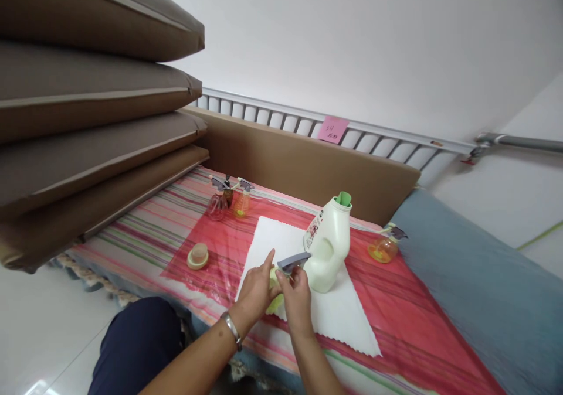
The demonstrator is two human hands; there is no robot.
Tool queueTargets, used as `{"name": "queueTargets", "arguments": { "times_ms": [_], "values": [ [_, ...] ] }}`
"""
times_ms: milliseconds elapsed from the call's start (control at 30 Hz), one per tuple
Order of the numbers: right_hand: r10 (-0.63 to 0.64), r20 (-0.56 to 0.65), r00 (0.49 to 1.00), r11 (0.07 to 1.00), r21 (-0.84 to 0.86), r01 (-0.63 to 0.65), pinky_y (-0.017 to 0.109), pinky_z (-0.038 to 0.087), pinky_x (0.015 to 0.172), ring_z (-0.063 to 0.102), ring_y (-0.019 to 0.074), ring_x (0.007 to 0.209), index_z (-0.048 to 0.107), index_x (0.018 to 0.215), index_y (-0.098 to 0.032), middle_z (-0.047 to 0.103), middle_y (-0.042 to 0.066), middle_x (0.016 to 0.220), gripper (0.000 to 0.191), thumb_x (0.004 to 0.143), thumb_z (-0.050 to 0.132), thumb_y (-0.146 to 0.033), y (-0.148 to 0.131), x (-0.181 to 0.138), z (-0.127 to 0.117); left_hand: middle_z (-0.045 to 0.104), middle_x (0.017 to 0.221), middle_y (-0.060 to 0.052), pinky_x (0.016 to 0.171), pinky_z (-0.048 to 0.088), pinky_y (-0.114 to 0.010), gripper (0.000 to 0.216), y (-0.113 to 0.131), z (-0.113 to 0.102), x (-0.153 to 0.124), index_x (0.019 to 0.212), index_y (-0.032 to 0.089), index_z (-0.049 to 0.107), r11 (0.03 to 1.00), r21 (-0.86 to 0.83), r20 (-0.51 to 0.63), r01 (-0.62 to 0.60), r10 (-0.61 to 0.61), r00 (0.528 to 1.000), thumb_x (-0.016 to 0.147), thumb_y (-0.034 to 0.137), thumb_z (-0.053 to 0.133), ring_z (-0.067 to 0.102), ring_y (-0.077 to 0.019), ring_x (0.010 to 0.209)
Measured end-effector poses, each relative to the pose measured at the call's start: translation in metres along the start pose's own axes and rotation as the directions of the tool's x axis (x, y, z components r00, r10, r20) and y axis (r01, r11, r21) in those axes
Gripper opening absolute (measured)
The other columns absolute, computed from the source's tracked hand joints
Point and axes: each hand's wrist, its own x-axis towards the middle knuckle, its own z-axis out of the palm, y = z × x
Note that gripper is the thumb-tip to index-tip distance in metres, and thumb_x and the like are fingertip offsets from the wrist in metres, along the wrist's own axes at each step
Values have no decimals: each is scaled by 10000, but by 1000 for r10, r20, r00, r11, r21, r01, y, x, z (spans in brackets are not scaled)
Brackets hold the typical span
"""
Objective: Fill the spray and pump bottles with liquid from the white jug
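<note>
Over the white cloth on the striped bed, near its front edge, the left hand has its fingers wrapped round a small green spray bottle, while the right hand pinches its grey trigger head. A slip or tilt would likely spill liquid on the cloth, and an elbow could topple the white jug just right of the hands. An orange spray bottle lies farther right, and stacked cushions crowd the left.

Domestic room, likely a bedroom or sitting corner. Upper left: stacked brown seat cushions. Centre: low platform under a striped cloth, with a padded brown backboard. Right: blue mattress. Top: plain white wall and white railing. Lower left: glossy floor tiles.
</note>
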Motion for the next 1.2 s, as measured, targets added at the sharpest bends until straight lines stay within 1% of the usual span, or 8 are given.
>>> {"name": "queueTargets", "arguments": {
  "times_ms": [100, 167, 300, 467, 700, 867, 1033, 1200],
  "values": [
    [-9, 54, 999, 999, 45, 6, 392, 406, 962, 534, 263, 1138, 518, 1132, -199, 609, 87, 1188, 451, 757, 602, -434, -1, -3, -1, 605, 1227, -127, 905, 438, -361, 766, 0, 1, -1, 1442, 195, 125, 1000, 5, -20, -14, 14, 1000, 826, 266, 576, 567, -242, 1108],
    [-6, 68, 998, 998, 56, 2, 388, 420, 949, 546, 266, 1124, 541, 1107, -192, 627, 86, 1161, 423, 763, 590, -433, -2, -3, 0, 603, 1227, -134, 905, 438, -367, 729, 1, 1, -1, 1438, 192, 143, 1000, 11, -28, -11, 11, 1000, 846, 302, 554, 564, -245, 1118],
    [0, 29, 1000, 999, 45, -1, 396, 440, 908, 591, 277, 1036, 560, 1025, -177, 667, 89, 1049, 398, 716, 647, -413, -2, -1, 2, 605, 1230, -116, 901, 438, -356, 789, 4, -1, -1, 1440, 215, 129, 1000, 14, -5, 21, -21, 1000, 810, 260, 600, 583, -235, 1086],
    [-16, 29, 999, 1000, 8, 16, 384, 406, 947, 546, 269, 1114, 551, 1095, -199, 635, 83, 1147, 413, 755, 602, -429, -3, -5, 2, 604, 1232, -125, 916, 433, -362, 785, 10, -6, -3, 1441, 194, 141, 1000, 8, 3, 18, -18, 1000, 805, 228, 600, 572, -243, 1099],
    [-27, -35, 999, 995, -97, 23, 390, 406, 902, 586, 280, 1000, 576, 956, -188, 670, 75, 999, 330, 730, 625, -424, -5, -2, 2, 609, 1215, -123, 921, 433, -349, 788, 10, -5, -3, 1440, 178, 151, 999, 23, -14, 35, -35, 999, 801, 242, 608, 572, -239, 1101],
    [-48, -20, 999, 991, -123, 45, 392, 395, 922, 553, 284, 1078, 564, 1065, -192, 632, 99, 1132, 399, 774, 545, -466, -7, -8, 1, 616, 1203, -144, 924, 434, -368, 729, 8, -4, -2, 1434, 141, 182, 999, 30, -15, 26, -25, 1000, 835, 304, 564, 577, -256, 1091],
    [-66, -43, 997, 985, -161, 58, 390, 404, 908, 575, 273, 1019, 559, 1003, -196, 650, 94, 1058, 343, 768, 570, -446, -4, -9, 3, 600, 1233, -130, 941, 424, -359, 766, 8, -5, -3, 1440, 163, 159, 999, 32, -16, 40, -40, 999, 811, 250, 587, 559, -243, 1123],
    [-78, -50, 996, 978, -198, 66, 423, 384, 930, 548, 287, 1062, 538, 1078, -183, 621, 121, 1113, 429, 795, 495, -503, -3, -13, 6, 616, 1202, -140, 932, 431, -351, 743, 11, -7, -5, 1436, 142, 193, 998, 44, -13, 35, -35, 999, 813, 254, 582, 573, -246, 1103]
  ]
}}
